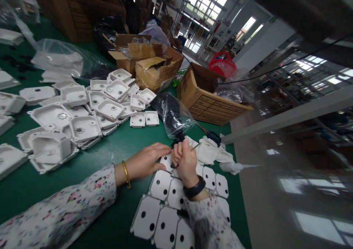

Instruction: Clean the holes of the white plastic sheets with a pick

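Note:
My right hand (186,162) is closed in a fist around a thin tool (195,146); a slim metal shaft sticks out on one side, and its exact kind is hidden by the fingers. Beneath that fist lie rows of white plastic housings (143,217), face down, with black round spots on their backs. Fingers extended, my left hand (149,160) rests at the edge of a white housing (166,163) in the far row. Just beyond both hands is a clear plastic bag (176,118) of black parts, its mouth towards me.
White open housings (110,109) are heaped at the left. Scissors (211,136) and white cloth gloves (211,150) lie to the right. Cardboard boxes (212,105) stand along the back of the green table (116,219), whose right edge drops to the floor.

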Demonstrator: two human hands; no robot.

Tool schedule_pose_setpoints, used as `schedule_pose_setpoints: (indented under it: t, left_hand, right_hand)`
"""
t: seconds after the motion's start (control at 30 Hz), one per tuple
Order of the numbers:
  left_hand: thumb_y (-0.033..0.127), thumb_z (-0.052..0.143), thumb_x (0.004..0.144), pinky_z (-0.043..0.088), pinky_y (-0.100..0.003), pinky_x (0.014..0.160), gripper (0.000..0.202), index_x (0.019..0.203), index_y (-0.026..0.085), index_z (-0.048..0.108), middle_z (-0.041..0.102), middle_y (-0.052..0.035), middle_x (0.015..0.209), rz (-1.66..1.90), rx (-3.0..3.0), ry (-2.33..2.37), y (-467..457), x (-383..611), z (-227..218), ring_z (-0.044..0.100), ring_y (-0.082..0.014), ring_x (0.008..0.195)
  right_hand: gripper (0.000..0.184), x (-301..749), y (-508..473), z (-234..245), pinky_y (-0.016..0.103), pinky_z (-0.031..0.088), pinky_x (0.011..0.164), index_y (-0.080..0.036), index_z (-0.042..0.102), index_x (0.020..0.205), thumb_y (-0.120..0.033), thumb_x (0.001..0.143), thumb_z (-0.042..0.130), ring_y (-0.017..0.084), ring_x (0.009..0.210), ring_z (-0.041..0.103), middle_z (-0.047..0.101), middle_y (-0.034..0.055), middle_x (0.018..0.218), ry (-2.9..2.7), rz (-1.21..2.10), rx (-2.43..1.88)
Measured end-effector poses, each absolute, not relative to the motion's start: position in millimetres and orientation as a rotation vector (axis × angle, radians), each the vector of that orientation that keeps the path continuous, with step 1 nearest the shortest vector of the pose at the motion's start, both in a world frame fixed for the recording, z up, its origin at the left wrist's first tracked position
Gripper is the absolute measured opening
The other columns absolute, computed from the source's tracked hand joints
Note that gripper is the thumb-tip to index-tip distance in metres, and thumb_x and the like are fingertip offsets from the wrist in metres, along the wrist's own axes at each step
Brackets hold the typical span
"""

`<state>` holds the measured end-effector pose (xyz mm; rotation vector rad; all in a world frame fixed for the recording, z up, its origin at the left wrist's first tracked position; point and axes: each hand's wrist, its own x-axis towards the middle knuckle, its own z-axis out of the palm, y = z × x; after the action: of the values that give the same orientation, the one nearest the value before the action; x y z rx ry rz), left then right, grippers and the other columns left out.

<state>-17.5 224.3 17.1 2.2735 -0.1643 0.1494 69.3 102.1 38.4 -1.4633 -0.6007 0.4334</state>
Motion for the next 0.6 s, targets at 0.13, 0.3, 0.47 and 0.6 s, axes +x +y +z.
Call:
schedule_pose_setpoints:
  t: [0.13,0.3,0.47,0.6]
  left_hand:
    - [0.020,0.067,0.078,0.040,-0.039,0.099,0.050,0.124,0.017,0.049,0.055,-0.0079,0.125,0.155,2.287,-0.163,225.5,-18.6,14.9,0.047,-0.0226,0.116]
    - [0.019,0.068,0.077,0.040,-0.037,0.100,0.051,0.125,0.020,0.050,0.054,-0.0057,0.126,0.142,2.303,-0.154,225.2,-18.2,12.9,0.047,-0.0212,0.117]
    - [0.021,0.067,0.078,0.039,-0.038,0.101,0.049,0.125,0.020,0.050,0.054,-0.0065,0.127,0.118,2.315,-0.141,225.8,-15.8,14.9,0.047,-0.0217,0.118]
    - [0.023,0.066,0.079,0.039,-0.038,0.101,0.049,0.125,0.022,0.050,0.054,-0.0062,0.128,0.106,2.304,-0.146,226.1,-15.4,15.0,0.047,-0.0217,0.118]
  right_hand:
    - [0.059,82.5,97.2,58.3,0.019,0.014,0.029,-0.022,0.021,0.049,-0.064,0.085,0.043,0.007,0.033,0.013,0.017,-0.0093,0.042,-0.248,0.402,-1.246]
    - [0.055,66.9,91.7,72.1,0.019,0.018,0.031,-0.021,0.027,0.048,-0.052,0.089,0.046,0.007,0.034,0.020,0.023,-0.0075,0.042,-0.315,0.335,-1.138]
    - [0.054,52.8,96.8,39.7,0.021,0.017,0.034,-0.022,0.027,0.049,-0.051,0.093,0.037,0.008,0.035,0.023,0.024,-0.0067,0.043,-0.441,0.358,-1.212]
    - [0.055,46.5,98.0,35.6,0.024,0.019,0.038,-0.021,0.030,0.048,-0.048,0.094,0.039,0.009,0.038,0.026,0.028,-0.0052,0.043,-0.504,0.330,-1.250]
